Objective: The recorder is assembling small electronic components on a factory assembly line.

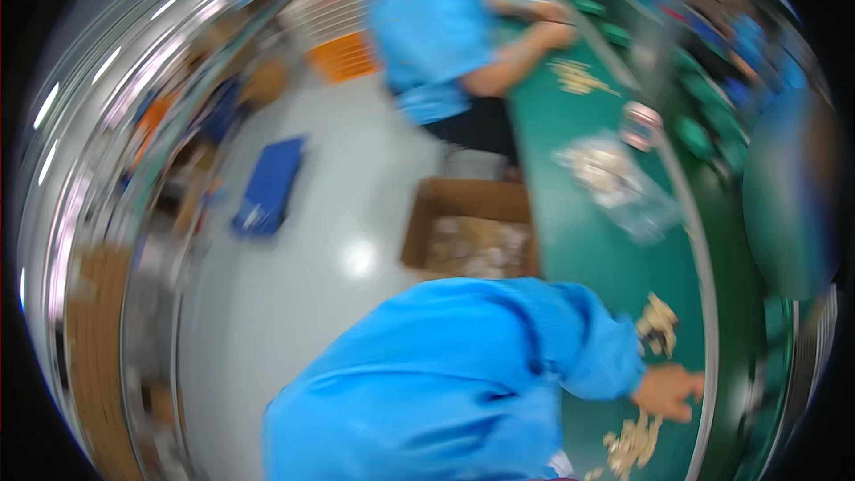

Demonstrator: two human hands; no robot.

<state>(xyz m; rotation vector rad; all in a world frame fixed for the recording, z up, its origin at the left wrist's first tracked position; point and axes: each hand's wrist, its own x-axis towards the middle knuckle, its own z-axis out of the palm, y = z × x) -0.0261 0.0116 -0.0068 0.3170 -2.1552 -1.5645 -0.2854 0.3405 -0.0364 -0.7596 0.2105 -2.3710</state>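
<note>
My left arm, in a blue sleeve, reaches across to the right over a green work surface [570,223]. At its end my left hand [663,392] hovers over or rests on the surface near the pale rail; which, I cannot tell. Its fingers are somewhat blurred but look apart, with nothing visible in them. Just beyond the hand lies a small heap of beige pieces [657,316] with some dark bits. On the near side is another pile of beige pieces [631,445]. My right hand is out of the picture.
An open cardboard box [423,227] with bagged contents stands beside the work surface. Farther along lie a clear plastic bag [614,178] of pale pieces and a pinkish container [640,125]. A co-worker in blue [436,36] works there. A blue flat object [270,185] lies on the floor.
</note>
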